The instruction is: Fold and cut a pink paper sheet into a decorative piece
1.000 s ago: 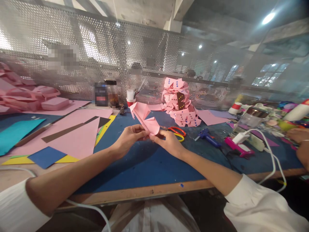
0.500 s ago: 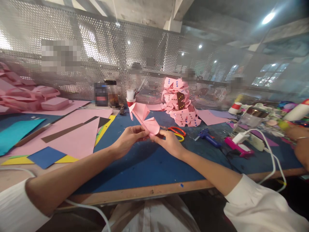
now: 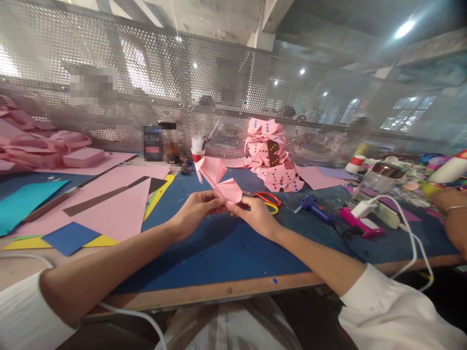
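A folded piece of pink paper (image 3: 215, 176) is held up above the blue table mat, its pleats fanning out toward the upper left. My left hand (image 3: 199, 210) pinches its lower edge between thumb and fingers. Close beside it, my right hand (image 3: 255, 215) grips the lower right corner, the two thumbs almost meeting. Just beyond my right hand lie scissors (image 3: 272, 200) with red and yellow handles, partly hidden by that hand. A blue glue gun (image 3: 316, 208) rests farther right. Behind stands a stack of folded pink paper pieces (image 3: 272, 158) with blue, yellow and dark dots.
Pink sheets (image 3: 120, 214), a blue square (image 3: 75, 238) and a turquoise sheet (image 3: 27, 199) lie at left. A jar (image 3: 171, 143) and paper cup (image 3: 197, 148) stand behind. White cables (image 3: 414, 238) loop from a pink power strip (image 3: 361, 223). Another person's arm (image 3: 456, 218) is at far right.
Almost nothing differs. Both hands keep their hold on the folded pink paper in the same place, and the view has shifted very slightly.
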### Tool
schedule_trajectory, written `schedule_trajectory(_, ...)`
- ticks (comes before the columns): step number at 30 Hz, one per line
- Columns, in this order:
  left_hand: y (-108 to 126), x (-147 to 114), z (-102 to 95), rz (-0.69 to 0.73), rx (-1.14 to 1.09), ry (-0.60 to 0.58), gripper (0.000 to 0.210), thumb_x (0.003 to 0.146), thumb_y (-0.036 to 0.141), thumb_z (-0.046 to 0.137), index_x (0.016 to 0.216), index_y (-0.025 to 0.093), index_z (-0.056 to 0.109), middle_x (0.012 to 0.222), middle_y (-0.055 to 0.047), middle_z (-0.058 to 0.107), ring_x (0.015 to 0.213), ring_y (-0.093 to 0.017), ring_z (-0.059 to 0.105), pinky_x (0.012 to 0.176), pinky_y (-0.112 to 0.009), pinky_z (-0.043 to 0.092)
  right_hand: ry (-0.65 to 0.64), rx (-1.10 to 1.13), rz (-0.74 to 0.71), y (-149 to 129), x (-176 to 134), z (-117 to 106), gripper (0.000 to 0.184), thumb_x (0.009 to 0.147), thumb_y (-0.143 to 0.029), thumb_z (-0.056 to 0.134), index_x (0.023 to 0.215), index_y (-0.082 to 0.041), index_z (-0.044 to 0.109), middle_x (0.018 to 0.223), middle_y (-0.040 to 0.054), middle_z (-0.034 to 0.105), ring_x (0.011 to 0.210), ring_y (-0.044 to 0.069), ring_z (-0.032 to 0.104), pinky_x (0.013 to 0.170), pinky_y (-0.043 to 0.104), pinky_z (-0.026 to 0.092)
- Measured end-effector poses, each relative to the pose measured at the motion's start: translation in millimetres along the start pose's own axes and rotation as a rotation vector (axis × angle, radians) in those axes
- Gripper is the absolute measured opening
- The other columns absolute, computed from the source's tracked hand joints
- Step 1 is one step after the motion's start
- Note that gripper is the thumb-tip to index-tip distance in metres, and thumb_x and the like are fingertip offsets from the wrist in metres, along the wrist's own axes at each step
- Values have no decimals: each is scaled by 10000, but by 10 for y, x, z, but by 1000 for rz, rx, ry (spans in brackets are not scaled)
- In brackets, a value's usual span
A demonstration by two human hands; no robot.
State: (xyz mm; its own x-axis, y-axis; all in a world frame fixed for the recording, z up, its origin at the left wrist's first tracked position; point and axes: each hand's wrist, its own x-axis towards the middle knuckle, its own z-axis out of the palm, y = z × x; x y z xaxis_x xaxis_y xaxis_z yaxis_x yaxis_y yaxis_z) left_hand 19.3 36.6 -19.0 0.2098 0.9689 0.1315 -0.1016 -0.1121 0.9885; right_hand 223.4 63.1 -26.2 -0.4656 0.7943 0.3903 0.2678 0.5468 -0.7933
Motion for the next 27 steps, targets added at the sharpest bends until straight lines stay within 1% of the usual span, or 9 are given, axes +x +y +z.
schedule_trajectory(10, 2, -7, 4, 1, 20, 2, 310, 800, 448, 799, 892, 153, 772, 935, -81, 756, 877, -196, 684, 887, -330, 527, -1, 13, 22, 18, 13, 0, 396, 888, -538, 672, 802, -158, 744, 769, 55, 760, 737, 192, 709, 690, 269, 516)
schedule_trajectory(17, -5, -4, 5, 0, 22, 28, 284, 786, 438, 807, 865, 168, 774, 878, -62, 751, 816, -177, 670, 844, -313, 531, 0, 45, 42, 53, 27, 9, 398, 865, -548, 691, 808, -156, 740, 753, 54, 757, 714, 194, 707, 669, 270, 526)
schedule_trajectory(21, -40, 17, -16, 1, 20, 27, 281, 799, 448, 794, 860, 174, 777, 886, -61, 757, 817, -178, 678, 859, -317, 533, -1, 60, 63, 65, 33, 16, 403, 856, -555, 695, 831, -156, 744, 738, 50, 753, 679, 189, 693, 626, 264, 516)
schedule_trajectory(24, -44, 19, -19, 9, 24, 18, 271, 809, 445, 786, 872, 181, 778, 902, -60, 761, 820, -173, 677, 856, -308, 533, -6, 86, 70, 63, 30, 20, 394, 872, -537, 683, 850, -150, 750, 745, 50, 754, 676, 181, 689, 627, 258, 515)
schedule_trajectory(27, -37, 11, -11, 18, 33, 17, 255, 812, 436, 787, 848, 183, 775, 874, -57, 761, 795, -164, 673, 832, -295, 531, -21, 97, 63, 64, 28, 26, 372, 881, -515, 680, 886, -151, 758, 754, 47, 754, 680, 180, 688, 625, 255, 510)
